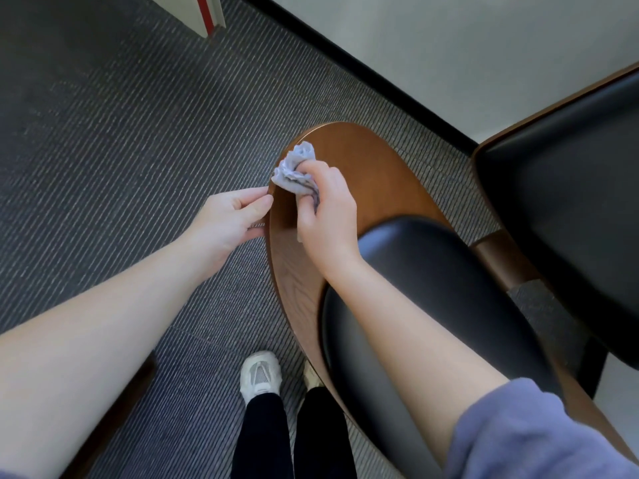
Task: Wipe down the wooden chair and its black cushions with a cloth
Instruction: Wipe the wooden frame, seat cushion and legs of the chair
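Wooden chair [349, 157] is standing at the right of the scene on a dark ribbed carpet [121, 133], its curved brown panel reaching toward the far left. A crumpled pale grey cloth [294, 171] is lying on the far left part of that panel, close to its rounded edge. The person's right hand [328, 209] is gripping the cloth, fingers curled tightly round the bunched fabric and pressing it down onto the wood. The left hand [231, 216] is holding the panel's left edge just beside the cloth, with the thumb and fingers closing on the rim.

A black cushion [432, 288] is sitting on the nearer part of the panel, with the right forearm crossing over it. A second black cushion [570, 188], framed in wood, is lying farther right. A bluish-grey sleeve [536, 433] is bunching up on the right arm at the near right corner.

Below, near the bottom middle, a white shoe [260, 375] is resting on the carpet, and dark trousers [262, 440] are showing above it. A pale wall [449, 36] with a black baseboard [363, 60] is running along the far side, behind the chair.
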`<control>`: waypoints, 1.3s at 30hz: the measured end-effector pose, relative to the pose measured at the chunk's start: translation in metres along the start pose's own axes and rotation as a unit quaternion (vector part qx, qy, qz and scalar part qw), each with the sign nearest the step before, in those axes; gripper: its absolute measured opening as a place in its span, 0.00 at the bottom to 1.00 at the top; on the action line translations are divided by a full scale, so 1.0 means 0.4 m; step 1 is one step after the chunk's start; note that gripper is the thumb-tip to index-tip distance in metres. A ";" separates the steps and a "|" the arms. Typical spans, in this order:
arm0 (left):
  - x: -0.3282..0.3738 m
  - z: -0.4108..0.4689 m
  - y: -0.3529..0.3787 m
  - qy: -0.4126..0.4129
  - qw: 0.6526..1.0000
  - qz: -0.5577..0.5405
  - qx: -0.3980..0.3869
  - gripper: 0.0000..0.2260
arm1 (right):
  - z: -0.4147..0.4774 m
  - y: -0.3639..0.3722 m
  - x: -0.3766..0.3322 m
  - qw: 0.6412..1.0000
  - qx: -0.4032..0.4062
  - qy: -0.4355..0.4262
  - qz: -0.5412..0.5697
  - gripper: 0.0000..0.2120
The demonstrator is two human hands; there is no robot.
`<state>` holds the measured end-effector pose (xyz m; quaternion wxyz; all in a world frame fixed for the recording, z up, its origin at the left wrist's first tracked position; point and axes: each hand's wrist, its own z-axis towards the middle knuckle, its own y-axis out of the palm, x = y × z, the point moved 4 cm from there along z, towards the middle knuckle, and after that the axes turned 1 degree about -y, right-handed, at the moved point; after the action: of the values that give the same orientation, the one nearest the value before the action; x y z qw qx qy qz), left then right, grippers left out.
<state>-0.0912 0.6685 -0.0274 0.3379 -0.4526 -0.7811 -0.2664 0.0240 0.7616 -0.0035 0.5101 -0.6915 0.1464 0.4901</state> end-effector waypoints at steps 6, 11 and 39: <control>-0.029 -0.030 -0.019 -0.028 0.999 0.007 0.023 0.16 | -0.145 0.015 0.036 0.991 -0.116 -0.053 -0.050 0.20; -0.047 -0.051 -0.009 -0.033 0.999 -0.018 0.025 0.15 | -0.082 0.022 0.007 0.999 -0.024 -0.012 -0.027 0.17; -0.091 -0.113 0.012 -0.062 0.997 0.016 0.052 0.15 | -0.494 0.022 0.133 0.968 -0.186 0.082 -0.147 0.17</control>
<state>-0.0609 0.6189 -0.0263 0.3161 -0.4623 -0.8062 -0.1909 0.1477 0.6058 -0.0526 0.4256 -0.8258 -0.0089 0.3699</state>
